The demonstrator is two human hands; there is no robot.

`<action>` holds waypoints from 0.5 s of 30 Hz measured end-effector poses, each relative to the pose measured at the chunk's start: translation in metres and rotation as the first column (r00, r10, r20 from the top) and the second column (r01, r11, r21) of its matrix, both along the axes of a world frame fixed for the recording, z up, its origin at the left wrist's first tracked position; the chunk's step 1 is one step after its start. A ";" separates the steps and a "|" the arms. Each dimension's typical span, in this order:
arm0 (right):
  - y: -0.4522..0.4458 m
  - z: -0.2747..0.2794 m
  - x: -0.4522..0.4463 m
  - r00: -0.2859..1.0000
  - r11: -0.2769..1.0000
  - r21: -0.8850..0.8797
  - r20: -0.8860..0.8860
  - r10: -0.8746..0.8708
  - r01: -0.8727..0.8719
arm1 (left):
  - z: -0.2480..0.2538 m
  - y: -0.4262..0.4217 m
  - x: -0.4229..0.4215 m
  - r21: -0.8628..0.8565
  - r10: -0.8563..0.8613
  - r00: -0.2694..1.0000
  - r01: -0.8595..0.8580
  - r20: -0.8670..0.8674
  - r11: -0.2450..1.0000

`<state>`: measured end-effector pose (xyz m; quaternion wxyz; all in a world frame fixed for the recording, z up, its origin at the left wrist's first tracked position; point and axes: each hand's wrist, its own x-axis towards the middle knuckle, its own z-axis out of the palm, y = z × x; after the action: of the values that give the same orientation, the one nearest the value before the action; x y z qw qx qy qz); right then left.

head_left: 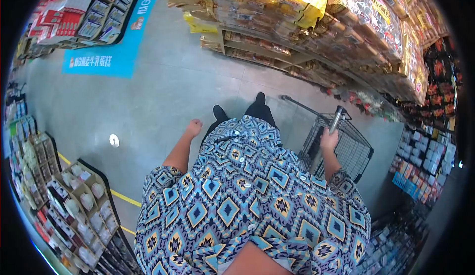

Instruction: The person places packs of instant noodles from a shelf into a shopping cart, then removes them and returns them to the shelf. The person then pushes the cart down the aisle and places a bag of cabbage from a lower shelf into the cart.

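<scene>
My right hand [329, 140] is wrapped round the handle [337, 120] of a shopping cart on my right side. The cart's dark wire basket [360, 149] stretches out beyond the hand. On the other side, my left hand [194, 126] hangs beside my leg with its fingers curled in, and nothing shows in it. Below that hand is the grey floor [163, 92].
Shelves with packaged bread in gold and yellow bags [366, 18] rise ahead and to the right. A rack with red boxes [59, 20] stands front left, over a blue floor mat [99, 63]. Display shelves [81, 196] line the left, near a yellow floor line [126, 198].
</scene>
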<state>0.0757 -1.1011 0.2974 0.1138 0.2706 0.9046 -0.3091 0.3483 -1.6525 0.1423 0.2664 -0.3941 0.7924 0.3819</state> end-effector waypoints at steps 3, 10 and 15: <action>0.005 -0.011 0.003 0.999 1.000 0.025 -0.033 0.015 -0.014 | 0.000 -0.010 0.001 0.006 -0.038 0.995 0.037 0.096 0.999; 0.005 -0.006 0.016 0.999 0.999 -0.025 -0.021 -0.026 0.025 | 0.018 0.007 -0.048 -0.036 -0.110 0.991 0.108 -0.076 0.994; 0.002 -0.006 0.043 0.984 0.978 -0.175 -0.114 -0.136 0.115 | 0.032 0.006 -0.085 0.083 -0.029 0.959 0.055 -0.281 0.995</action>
<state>0.1186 -1.0987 0.2912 0.0594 0.2966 0.8619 -0.4069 0.2631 -1.6461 0.1747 0.1773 -0.3070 0.8123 0.4632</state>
